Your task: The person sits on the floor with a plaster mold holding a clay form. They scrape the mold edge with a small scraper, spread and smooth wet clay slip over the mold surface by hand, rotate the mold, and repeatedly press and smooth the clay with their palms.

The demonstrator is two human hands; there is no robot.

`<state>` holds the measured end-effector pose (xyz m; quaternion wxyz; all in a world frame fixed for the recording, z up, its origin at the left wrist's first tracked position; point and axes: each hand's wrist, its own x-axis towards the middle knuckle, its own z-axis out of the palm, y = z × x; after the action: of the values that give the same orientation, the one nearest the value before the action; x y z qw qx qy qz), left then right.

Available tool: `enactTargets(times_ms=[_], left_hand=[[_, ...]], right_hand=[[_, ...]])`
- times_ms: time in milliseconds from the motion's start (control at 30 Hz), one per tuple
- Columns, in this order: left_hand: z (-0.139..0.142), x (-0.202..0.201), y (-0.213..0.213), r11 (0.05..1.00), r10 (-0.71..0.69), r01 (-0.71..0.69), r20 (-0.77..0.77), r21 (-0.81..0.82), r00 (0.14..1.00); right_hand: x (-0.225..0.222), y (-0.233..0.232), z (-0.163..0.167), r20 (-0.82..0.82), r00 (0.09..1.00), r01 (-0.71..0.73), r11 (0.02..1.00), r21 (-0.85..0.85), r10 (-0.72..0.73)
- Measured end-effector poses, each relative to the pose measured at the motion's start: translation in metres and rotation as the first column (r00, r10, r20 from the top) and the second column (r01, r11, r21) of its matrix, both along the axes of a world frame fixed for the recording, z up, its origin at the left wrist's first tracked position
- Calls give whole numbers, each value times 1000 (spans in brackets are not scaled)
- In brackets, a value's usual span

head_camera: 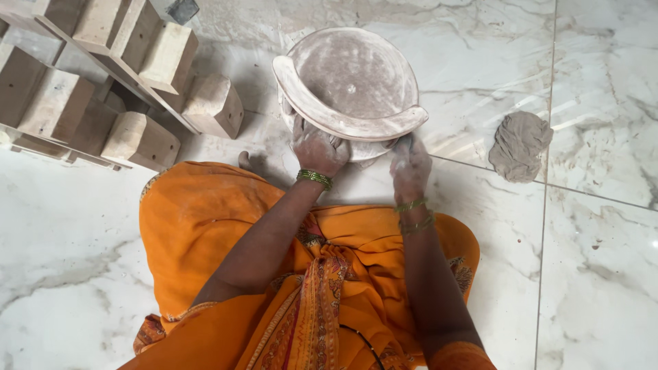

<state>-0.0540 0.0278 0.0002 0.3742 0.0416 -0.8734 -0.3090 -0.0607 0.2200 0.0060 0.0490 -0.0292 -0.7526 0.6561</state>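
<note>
Here, I sit on the marble floor (596, 274) in an orange sari (205, 226), looking down on both hands. Between them is a round clay mould (353, 82), pale and dusty, held just clear of my knees; its flat disc face turns up toward me, with a small dot near the middle. A thick curved rim strip (343, 122) runs along the near edge of the disc, from the upper left round to the right, where it ends in a blunt tip.

Left hand (317, 147): under the near-left edge of the mould, fingers curled and clamped on its underside; knuckles up, coated in grey dust. Green bangles at the wrist.

Right hand (410, 164): at the near-right edge, just below the tip of the rim strip, fingers together and pressed against the mould's side (whether they wrap under it, I cannot tell). Thin bangles at this wrist too.

Surroundings: a lump of grey clay (519, 145) lies on the floor to the right, well apart from the mould. To the upper left, wooden blocks (140, 140) are fixed along slats; the nearest one is near the mould's left side, not touching.
</note>
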Motion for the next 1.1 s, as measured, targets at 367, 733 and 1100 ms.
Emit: enactTargets(times_ms=[367,733,1100], left_hand=[[1,-1,0,1000,-26,25,-54,-15,998],[-3,-2,-3,998,-56,56,-7,-40,998],[-6,-1,-1,994,-99,97,-31,-47,995]], right_hand=[[4,-2,-17,-41,994,85,954,-286,-101],[49,9,-22,-368,930,123,952,281,-11],[36,-3,31,-367,839,197,406,893,401]])
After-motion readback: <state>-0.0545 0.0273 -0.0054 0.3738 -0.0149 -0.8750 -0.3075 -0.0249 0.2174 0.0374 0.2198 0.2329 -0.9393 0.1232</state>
